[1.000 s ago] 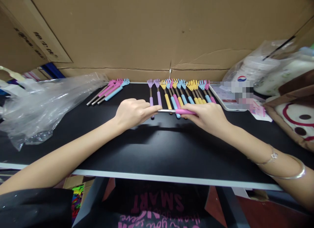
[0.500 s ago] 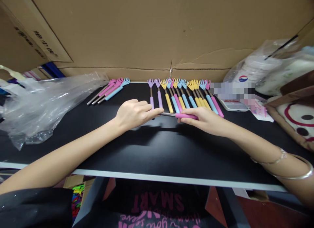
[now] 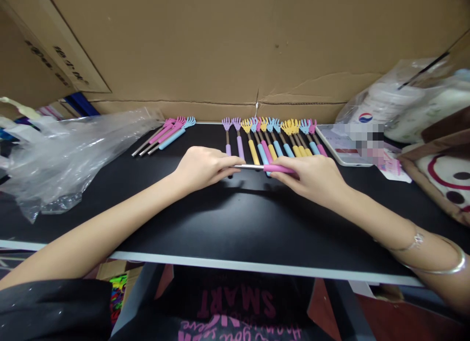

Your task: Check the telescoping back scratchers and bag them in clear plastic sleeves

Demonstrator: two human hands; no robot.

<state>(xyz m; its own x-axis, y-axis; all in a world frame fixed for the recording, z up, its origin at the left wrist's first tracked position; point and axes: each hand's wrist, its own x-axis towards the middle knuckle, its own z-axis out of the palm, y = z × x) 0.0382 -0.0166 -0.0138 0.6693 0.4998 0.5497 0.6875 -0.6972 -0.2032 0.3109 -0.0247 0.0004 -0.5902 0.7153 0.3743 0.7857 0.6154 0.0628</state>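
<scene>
Monitoring from a distance through the head view, I take the picture centre as the dial, with 12 o'clock at the top.

Work piece: the pink-handled rod is at the dial centre and appears raised over the black table. Its axis runs nearly level, 9 to 3 o'clock.

Grip, 9 o'clock side: my left hand pinches the bare metal shaft between thumb and fingers, closed down to the rod's thickness. The rod's end on this side is hidden, so I cannot tell its form.

Grip, 3 o'clock side: my right hand is closed on the pink handle, also between thumb and fingers.

Surroundings: a row of back scratchers lies beyond the rod from 12 to 3 o'clock, claw heads toward 12. A separate trio of back scratchers lies slanted at 10 o'clock. A clear plastic bag is at 9 o'clock, well apart from the left hand.

Step in hand: I judge this to be a two-handed hold, one hand on metal, one on handle.

Next move: in my judgement it calls for both grips firm and in line, so that any force runs along the shaft without bending it.
</scene>
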